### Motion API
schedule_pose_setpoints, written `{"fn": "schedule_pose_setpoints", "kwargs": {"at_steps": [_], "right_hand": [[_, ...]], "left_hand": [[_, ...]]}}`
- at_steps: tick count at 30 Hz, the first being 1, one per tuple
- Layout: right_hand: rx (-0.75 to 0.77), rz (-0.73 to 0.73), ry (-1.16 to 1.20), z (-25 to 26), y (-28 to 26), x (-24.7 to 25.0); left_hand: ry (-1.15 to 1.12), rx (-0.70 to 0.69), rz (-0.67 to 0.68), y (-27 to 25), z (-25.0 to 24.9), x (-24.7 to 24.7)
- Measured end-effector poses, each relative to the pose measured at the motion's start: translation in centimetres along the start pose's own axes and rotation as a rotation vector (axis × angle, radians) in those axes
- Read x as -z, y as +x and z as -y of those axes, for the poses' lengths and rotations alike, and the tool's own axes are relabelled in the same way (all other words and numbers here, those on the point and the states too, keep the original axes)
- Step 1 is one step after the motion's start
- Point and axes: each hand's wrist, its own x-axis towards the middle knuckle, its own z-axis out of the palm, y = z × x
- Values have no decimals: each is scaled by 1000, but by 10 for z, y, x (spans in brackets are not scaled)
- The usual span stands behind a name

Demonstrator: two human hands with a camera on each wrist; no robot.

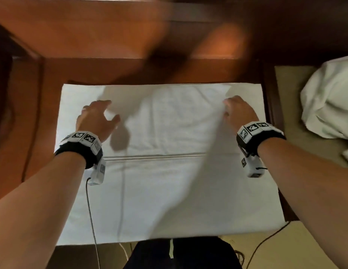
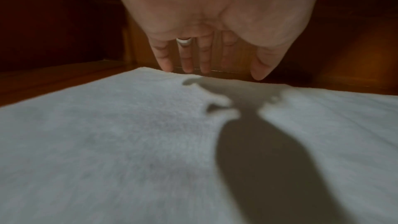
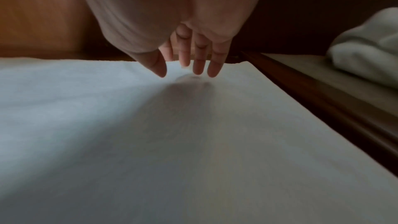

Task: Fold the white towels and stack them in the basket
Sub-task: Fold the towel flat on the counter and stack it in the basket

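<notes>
A white towel [image 1: 165, 171] lies spread flat on the wooden table [image 1: 111, 70], a stitched band running across its middle. My left hand [image 1: 97, 117] hovers just above the towel's far left part with straight, spread fingers [image 2: 185, 60], holding nothing. My right hand [image 1: 237, 111] hovers over the far right part, its fingers [image 3: 198, 64] straight and pointing down close to the cloth. In the wrist views both hands cast shadows on the towel [image 2: 107, 142] [image 3: 107, 125]. No basket is in view.
A crumpled heap of white towels [image 1: 328, 100] [image 3: 366, 48] lies on a beige surface [image 1: 297, 133] to the right, beyond the table's dark raised edge [image 3: 323, 94]. Wooden panelling rises behind the table. Cables hang from the wrist cameras near the front edge.
</notes>
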Motion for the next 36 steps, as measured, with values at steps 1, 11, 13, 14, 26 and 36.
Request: {"fn": "schedule_pose_setpoints", "kwargs": {"at_steps": [1,11,13,14,26,36], "right_hand": [[9,-28,-5,-3,12,-1],[169,-126,-222,-21,59,-4],[180,-134,-228,-20,57,-3],[174,-137,-222,-19,56,-2],[-2,-101,6,-8,-8,52],[18,-124,-204,-13,-188,14]], "left_hand": [[22,-21,-21,11,-2,-2],[284,-64,27,49,-18,-23],[310,-70,-44,45,-21,-20],[314,-89,-76,43,-23,-19],[121,-276,-57,-31,-25,49],[405,-506,-71,-173,54,33]]}}
